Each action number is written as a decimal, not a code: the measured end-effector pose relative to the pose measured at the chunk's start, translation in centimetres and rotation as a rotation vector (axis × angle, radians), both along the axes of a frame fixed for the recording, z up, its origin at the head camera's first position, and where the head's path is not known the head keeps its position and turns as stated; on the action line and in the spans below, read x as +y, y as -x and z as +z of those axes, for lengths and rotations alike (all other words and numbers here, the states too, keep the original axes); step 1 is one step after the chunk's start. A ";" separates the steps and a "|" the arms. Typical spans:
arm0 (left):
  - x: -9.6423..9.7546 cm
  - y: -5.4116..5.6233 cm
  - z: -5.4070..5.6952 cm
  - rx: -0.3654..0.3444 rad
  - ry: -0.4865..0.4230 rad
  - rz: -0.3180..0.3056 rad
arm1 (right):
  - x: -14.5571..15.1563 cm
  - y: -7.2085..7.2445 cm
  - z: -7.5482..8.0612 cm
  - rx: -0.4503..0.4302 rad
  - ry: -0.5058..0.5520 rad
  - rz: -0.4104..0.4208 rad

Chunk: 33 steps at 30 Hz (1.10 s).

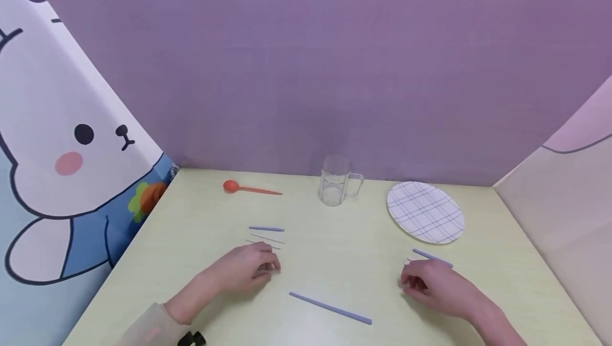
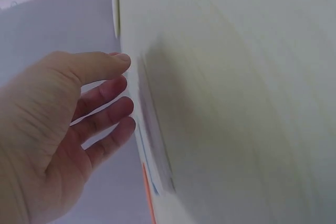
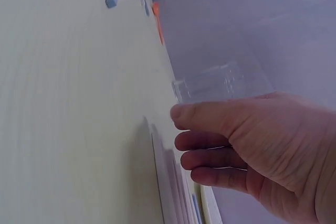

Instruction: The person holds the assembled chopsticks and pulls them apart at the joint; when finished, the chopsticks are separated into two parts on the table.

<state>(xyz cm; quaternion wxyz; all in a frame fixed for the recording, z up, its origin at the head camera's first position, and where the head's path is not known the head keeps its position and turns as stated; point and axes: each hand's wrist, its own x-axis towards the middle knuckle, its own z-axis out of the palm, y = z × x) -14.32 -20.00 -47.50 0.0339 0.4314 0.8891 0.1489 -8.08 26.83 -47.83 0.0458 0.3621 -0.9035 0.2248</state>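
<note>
My left hand (image 1: 244,266) hovers low over the table's left half, thumb and fingers loosely bent with nothing between them. Just by its fingertips lies a pale thin strip (image 2: 152,124). Beyond that hand are two thin pale sticks (image 1: 268,238) and a short blue stick (image 1: 266,228). On the right side my right hand (image 1: 440,287) is relaxed and holds nothing, its fingertips (image 3: 181,113) above pale strips (image 3: 170,182) on the table. Another blue stick (image 1: 432,258) shows just past this hand. Between the hands lies a longer blue stick (image 1: 330,307), slanted.
An orange spoon (image 1: 231,186) lies at the back left. At the back middle stands a clear mug (image 1: 333,181) with its handle to the right. A white plate (image 1: 425,212) with blue crossing lines is at the back right. A purple wall (image 1: 334,69) rises behind the table.
</note>
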 end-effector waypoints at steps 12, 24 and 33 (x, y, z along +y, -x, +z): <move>6.6 -1.6 1.3 0.058 0.082 -0.135 | -5.9 1.8 1.3 -0.056 -0.078 0.065; 9.4 -3.3 -0.1 0.129 0.136 -0.165 | -11.6 1.2 0.0 -0.179 -0.145 0.210; 10.1 -3.9 -1.0 0.118 0.053 -0.124 | -11.7 0.4 -0.7 -0.173 -0.131 0.184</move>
